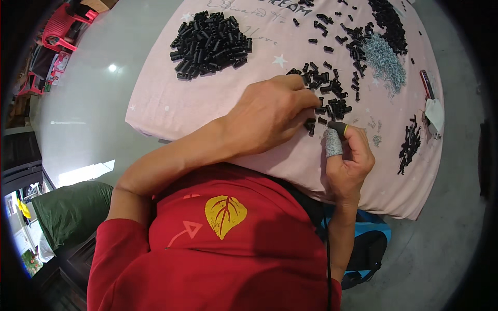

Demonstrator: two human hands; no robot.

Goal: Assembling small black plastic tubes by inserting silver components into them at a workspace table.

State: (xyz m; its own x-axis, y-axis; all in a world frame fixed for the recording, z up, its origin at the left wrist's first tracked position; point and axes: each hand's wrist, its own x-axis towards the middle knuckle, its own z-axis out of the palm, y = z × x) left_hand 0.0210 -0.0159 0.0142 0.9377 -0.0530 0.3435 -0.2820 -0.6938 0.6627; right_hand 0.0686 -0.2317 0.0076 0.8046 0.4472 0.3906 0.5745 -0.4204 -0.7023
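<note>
My left hand [270,111] reaches across a pink cloth-covered table [171,103], its fingertips in a loose cluster of small black cylindrical parts [332,101]. Whether a part sits between those fingertips is hidden. My right hand [348,163] is beside it near the table's front edge, with a grey fabric cot on the thumb. It pinches one small black part [338,126] between thumb and forefinger.
A big heap of black cylinders [210,44] lies at the far left of the cloth. A pile of small silvery metal pieces [385,61] and more black parts [390,23] lie far right. A row of thin black pieces [410,145] lies at right.
</note>
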